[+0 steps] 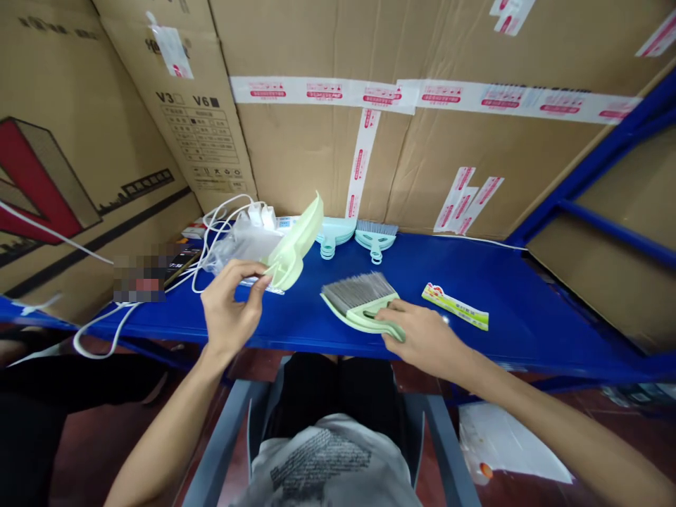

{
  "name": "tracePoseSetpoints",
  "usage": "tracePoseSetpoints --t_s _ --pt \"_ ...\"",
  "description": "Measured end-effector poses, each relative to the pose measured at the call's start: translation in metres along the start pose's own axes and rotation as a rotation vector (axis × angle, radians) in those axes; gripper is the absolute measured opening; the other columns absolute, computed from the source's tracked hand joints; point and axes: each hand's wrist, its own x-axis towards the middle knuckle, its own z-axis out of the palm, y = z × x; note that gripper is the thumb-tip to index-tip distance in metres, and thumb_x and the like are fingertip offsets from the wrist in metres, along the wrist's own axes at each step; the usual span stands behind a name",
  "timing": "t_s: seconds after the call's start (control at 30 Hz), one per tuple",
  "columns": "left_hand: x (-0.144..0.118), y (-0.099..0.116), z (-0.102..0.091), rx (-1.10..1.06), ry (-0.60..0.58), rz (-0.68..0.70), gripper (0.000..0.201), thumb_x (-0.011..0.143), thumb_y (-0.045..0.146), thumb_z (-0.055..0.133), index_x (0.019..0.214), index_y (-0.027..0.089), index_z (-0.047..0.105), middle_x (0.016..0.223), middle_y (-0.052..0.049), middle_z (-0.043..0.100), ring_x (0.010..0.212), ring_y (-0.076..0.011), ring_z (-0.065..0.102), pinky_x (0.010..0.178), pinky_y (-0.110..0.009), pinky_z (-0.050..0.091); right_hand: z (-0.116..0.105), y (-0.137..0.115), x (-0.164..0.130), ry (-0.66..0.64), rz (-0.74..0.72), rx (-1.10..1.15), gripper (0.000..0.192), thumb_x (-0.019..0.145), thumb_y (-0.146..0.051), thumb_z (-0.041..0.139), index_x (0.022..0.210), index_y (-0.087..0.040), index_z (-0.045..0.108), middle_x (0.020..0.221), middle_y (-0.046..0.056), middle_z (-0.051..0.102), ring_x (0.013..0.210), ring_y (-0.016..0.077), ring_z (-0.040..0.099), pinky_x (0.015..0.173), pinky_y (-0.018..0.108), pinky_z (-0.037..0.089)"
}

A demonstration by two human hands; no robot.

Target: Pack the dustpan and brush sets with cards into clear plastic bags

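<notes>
My left hand [232, 306] pinches the handle end of a pale green dustpan [300, 243], which is tilted up on edge above the blue table. In my right hand [422, 329] is the handle of a pale green hand brush [362, 299], its grey bristles turned away from me. The brush is low over the table near the front edge; whether it touches is unclear. A light blue dustpan [338, 231] and a light blue brush [376, 238] lie at the back. Right of my right hand lies a yellow-green packaging strip [455, 306].
Clear plastic bags [240, 243], white cables [203, 271] and a phone [182, 259] crowd the table's left side. Cardboard walls [317, 148] close off the back. A blue metal frame [596, 162] stands at right. Another person's dark-clothed leg [105, 384] is at lower left.
</notes>
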Motion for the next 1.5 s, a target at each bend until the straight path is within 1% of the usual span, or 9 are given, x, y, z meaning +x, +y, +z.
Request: tracePoseSetpoints --t_s 0.13,0.27,0.4,0.5,0.73,0.87,1.07,1.33,1.5 --pt "0.047 -0.028 0.014 0.044 -0.177 0.141 0.006 0.098 0.020 0.066 0.093 0.021 0.069 0.093 -0.004 0.074 0.090 -0.0204 0.070 0.086 -0.036 0.054 -0.058 0.032 -0.017 0.257 0.045 0.295 0.027 0.093 -0.047 0.068 0.106 -0.024 0.074 0.092 0.002 0.073 0.071 0.0178 0.063 0.066 0.029 0.046" --pt "0.098 -0.081 0.075 0.021 -0.528 0.258 0.010 0.096 0.018 0.063 0.090 0.020 0.069 0.094 -0.006 0.073 0.092 -0.0225 0.069 0.086 -0.035 0.052 -0.105 0.055 0.002 0.512 0.133 0.323 0.034 0.087 -0.056 0.074 0.093 -0.023 0.073 0.082 0.002 0.070 0.069 0.0178 0.060 0.062 0.028 0.044" --pt "0.128 -0.126 0.140 0.099 -0.796 0.213 0.012 0.084 0.009 0.060 0.082 0.017 0.069 0.088 -0.009 0.072 0.088 -0.0236 0.069 0.084 -0.033 0.052 -0.115 0.053 0.058 0.613 0.167 0.328 0.036 0.087 -0.053 0.072 0.102 -0.021 0.076 0.083 0.004 0.074 0.071 0.0200 0.064 0.064 0.030 0.047" --pt "0.127 -0.146 0.163 0.154 -0.810 0.196 0.016 0.080 0.006 0.058 0.081 0.016 0.070 0.085 -0.009 0.073 0.085 -0.0240 0.070 0.083 -0.033 0.054 -0.107 0.042 0.110 0.592 0.219 0.187 0.035 0.088 -0.050 0.069 0.106 -0.021 0.079 0.089 0.005 0.076 0.079 0.0222 0.067 0.072 0.032 0.048" --pt "0.104 -0.161 0.153 0.311 -0.691 0.137 0.052 0.082 -0.003 0.044 0.119 0.017 0.075 0.125 -0.014 0.075 0.121 -0.0268 0.066 0.104 -0.038 0.053 -0.071 0.008 0.224 0.254 0.230 0.068 0.040 0.092 -0.043 0.064 0.125 -0.025 0.078 0.114 0.009 0.080 0.111 0.0273 0.071 0.086 0.030 0.048" --pt "0.102 -0.146 0.137 0.421 -0.624 0.113 0.045 0.088 0.002 0.048 0.118 0.019 0.078 0.115 -0.014 0.078 0.113 -0.0293 0.070 0.095 -0.038 0.055 -0.048 -0.008 0.264 0.149 0.227 0.031 0.034 0.088 -0.035 0.066 0.117 -0.026 0.081 0.116 0.010 0.081 0.114 0.0283 0.072 0.084 0.030 0.049" --pt "0.098 -0.115 0.126 0.203 -0.632 0.133 0.024 0.093 0.017 0.058 0.099 0.023 0.080 0.092 -0.004 0.081 0.082 -0.0238 0.076 0.075 -0.032 0.052 -0.029 -0.015 0.284 0.151 0.282 0.012 0.031 0.087 -0.032 0.066 0.114 -0.026 0.080 0.124 0.013 0.078 0.117 0.0300 0.072 0.085 0.033 0.051" --pt "0.092 -0.108 0.133 0.039 -0.801 0.199 0.019 0.098 0.038 0.069 0.093 0.020 0.072 0.086 -0.005 0.078 0.077 -0.0219 0.073 0.075 -0.032 0.052 -0.029 -0.011 0.293 0.121 0.310 0.022 0.038 0.081 -0.035 0.077 0.117 -0.022 0.078 0.125 0.016 0.077 0.115 0.0290 0.073 0.085 0.031 0.051" --pt "0.087 -0.105 0.135 0.115 -0.660 0.275 0.022 0.101 0.041 0.067 0.094 0.020 0.065 0.090 -0.005 0.073 0.076 -0.0205 0.069 0.070 -0.031 0.048 -0.034 -0.021 0.294 0.119 0.316 0.041 0.036 0.078 -0.020 0.077 0.114 -0.018 0.078 0.124 0.016 0.078 0.119 0.0287 0.072 0.087 0.030 0.051"
